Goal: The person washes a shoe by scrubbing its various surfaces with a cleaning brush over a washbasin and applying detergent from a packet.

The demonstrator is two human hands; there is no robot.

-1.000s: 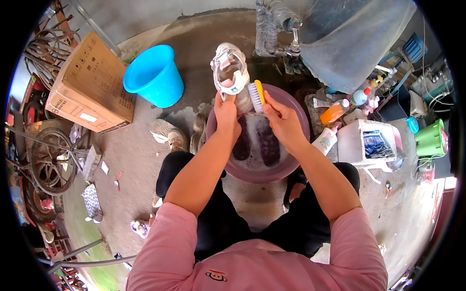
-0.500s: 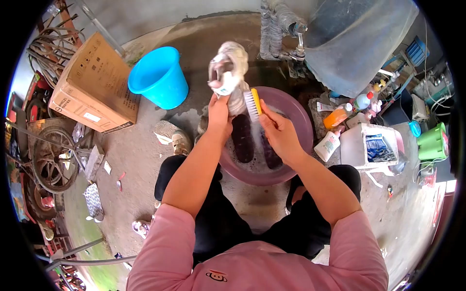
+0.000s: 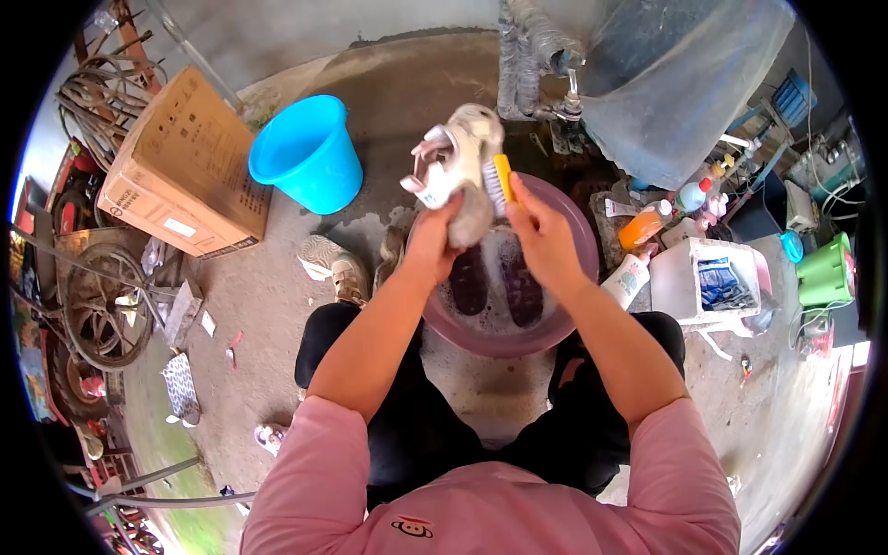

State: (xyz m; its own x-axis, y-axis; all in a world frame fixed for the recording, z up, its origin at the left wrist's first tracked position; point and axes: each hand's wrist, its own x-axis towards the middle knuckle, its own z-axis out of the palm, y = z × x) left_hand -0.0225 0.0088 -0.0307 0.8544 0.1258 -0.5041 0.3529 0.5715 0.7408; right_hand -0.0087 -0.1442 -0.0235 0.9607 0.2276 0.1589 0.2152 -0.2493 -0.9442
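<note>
My left hand (image 3: 435, 242) is closed round a whitish shoe (image 3: 470, 153), held tilted above the far side of a pinkish-purple basin (image 3: 581, 231). In my right hand (image 3: 544, 229) is a scrub brush (image 3: 499, 180) with a yellow back and white bristles. Its bristles face the side of the shoe and seem to touch it. Below my hands, two dark soles (image 3: 469, 280) show in the basin's sudsy water. My fingers partly cover the shoe's lower end.
A blue bucket (image 3: 310, 157) and a cardboard box (image 3: 190, 162) stand at left. Another pair of shoes (image 3: 347, 273) is beside the basin. Bottles (image 3: 645, 225) and a white container (image 3: 680, 282) crowd the right, below a tap (image 3: 572, 102).
The shoe has moved right and toward me, and has turned in my left hand. The brush has shifted slightly right, now against the shoe's side.
</note>
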